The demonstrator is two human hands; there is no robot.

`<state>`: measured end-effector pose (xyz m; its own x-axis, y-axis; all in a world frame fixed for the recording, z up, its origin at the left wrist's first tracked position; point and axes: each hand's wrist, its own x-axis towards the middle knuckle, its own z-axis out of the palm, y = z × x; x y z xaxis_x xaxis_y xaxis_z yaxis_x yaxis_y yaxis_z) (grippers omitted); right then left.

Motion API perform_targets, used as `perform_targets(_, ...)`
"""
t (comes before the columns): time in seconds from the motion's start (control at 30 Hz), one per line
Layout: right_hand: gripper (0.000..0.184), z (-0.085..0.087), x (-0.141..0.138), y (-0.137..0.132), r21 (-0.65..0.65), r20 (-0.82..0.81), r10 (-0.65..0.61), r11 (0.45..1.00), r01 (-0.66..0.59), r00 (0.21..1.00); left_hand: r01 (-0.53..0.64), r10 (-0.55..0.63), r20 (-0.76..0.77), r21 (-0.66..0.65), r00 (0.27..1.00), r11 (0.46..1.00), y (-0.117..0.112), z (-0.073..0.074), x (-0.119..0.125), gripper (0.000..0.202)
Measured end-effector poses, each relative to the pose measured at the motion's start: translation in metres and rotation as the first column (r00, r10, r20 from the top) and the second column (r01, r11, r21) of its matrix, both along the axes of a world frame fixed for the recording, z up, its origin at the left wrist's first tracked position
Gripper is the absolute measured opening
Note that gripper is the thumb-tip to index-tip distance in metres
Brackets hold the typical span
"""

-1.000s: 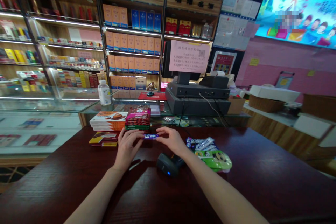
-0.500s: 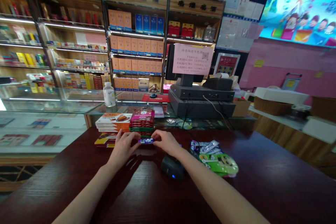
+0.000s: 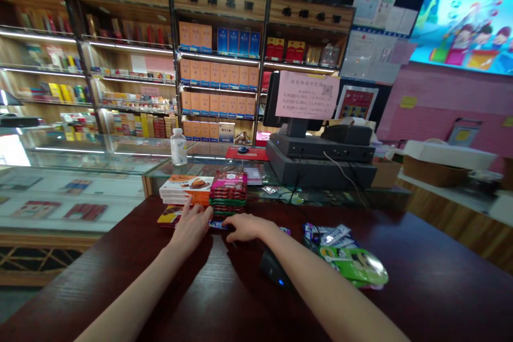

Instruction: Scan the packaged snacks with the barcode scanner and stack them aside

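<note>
A small purple-blue wrapped candy bar (image 3: pixel 217 225) lies on the dark wooden table at the foot of a stack of red and green snack packets (image 3: pixel 228 192). My left hand (image 3: pixel 193 223) is at the bar's left end, fingers bent and apart, one of them stretched toward the orange-and-white boxes (image 3: pixel 186 188). At the bar's right end, my right hand (image 3: pixel 247 227) has its index finger over the wrapper and its thumb spread away. Yellow-and-red packages (image 3: pixel 168 217) sit under the boxes, partly behind my left hand. A black scanner-like device (image 3: pixel 273 270) is partly covered by my right forearm.
Right of my forearm lie several purple-blue wrapped bars (image 3: pixel 335 235) and a green pouch (image 3: pixel 358 266). Behind the table, a glass counter carries a white bottle (image 3: pixel 178 147), a mouse (image 3: pixel 242 149) and a register with a monitor (image 3: pixel 296 127). Stocked shelves line the back wall.
The candy bar, held between both hands before, now rests lower against the stack. My right thumb has spread off it. The view has shifted slightly left.
</note>
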<state>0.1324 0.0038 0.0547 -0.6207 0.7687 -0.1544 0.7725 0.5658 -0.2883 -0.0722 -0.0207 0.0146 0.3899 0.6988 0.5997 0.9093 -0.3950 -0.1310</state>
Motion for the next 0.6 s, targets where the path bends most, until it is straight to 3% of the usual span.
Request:
perform_targets(0.2,0.053,-0.005,-0.008,0.004,-0.009,0.055,0.030,1.000,-0.030,0.998,0.014,-0.013,0.022,-0.010,1.000,1.000,0.004,-0.002,0.002,0.022)
perform_targets(0.43,0.046,-0.009,-0.011,0.004,0.057,0.096,0.078,0.995,-0.084,0.992,-0.152,0.147,-0.141,-0.022,0.979,0.988,0.001,0.001,0.007,0.022)
perform_targets(0.6,0.040,-0.010,-0.014,0.002,0.068,0.097,0.081,0.994,-0.088,0.992,-0.160,0.155,-0.162,-0.022,0.975,0.987,-0.009,0.002,0.009,0.024)
